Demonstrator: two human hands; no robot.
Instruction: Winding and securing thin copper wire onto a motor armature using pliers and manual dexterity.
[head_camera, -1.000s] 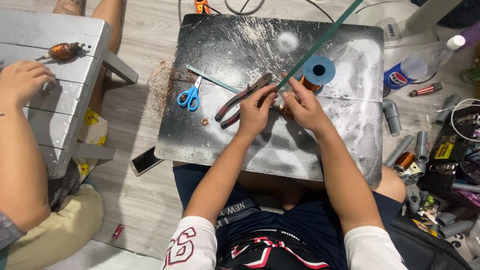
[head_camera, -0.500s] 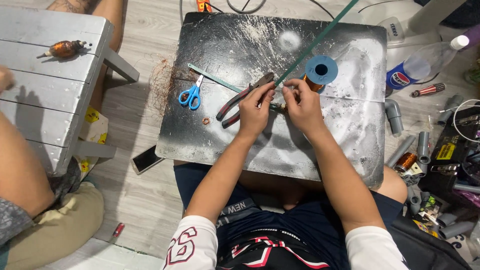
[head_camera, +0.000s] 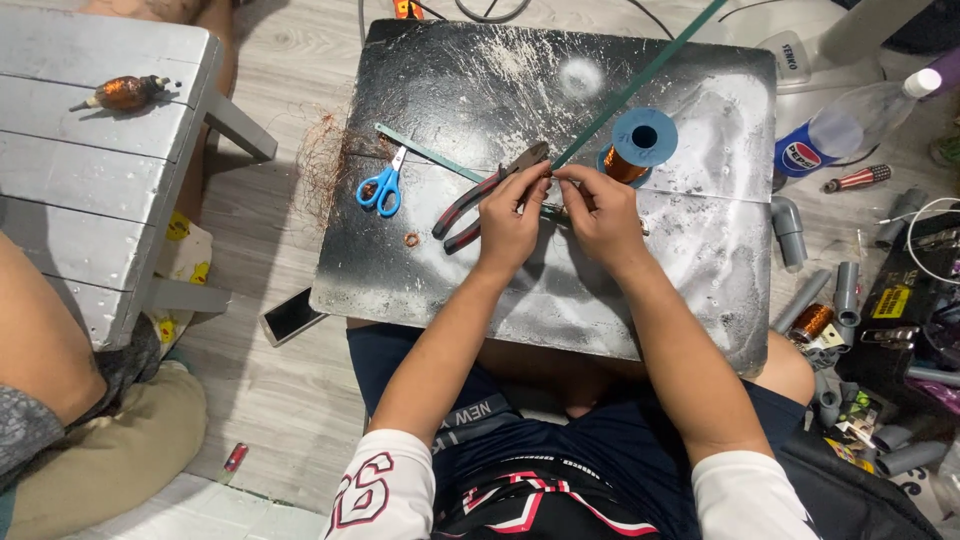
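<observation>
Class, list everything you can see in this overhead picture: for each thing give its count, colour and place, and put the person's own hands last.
Work board: one, black with white smears, on the person's lap.
Pliers: one, red and black handles, on the board by the left hand.
Scissors: one, blue handles, left part of the board.
Wire spool: one, blue with copper winding, above the right hand.
Green strip: one long, running diagonally to the top right.
Plastic bottle: one, clear, lying on the floor to the right.
Grey pipe pieces: several, floor to the right.
Phone: one, floor left of the board.
Grey slatted table: one, left.
Left hand: fingertips pinched against the right hand.
Right hand: pinching something too small to tell.
</observation>
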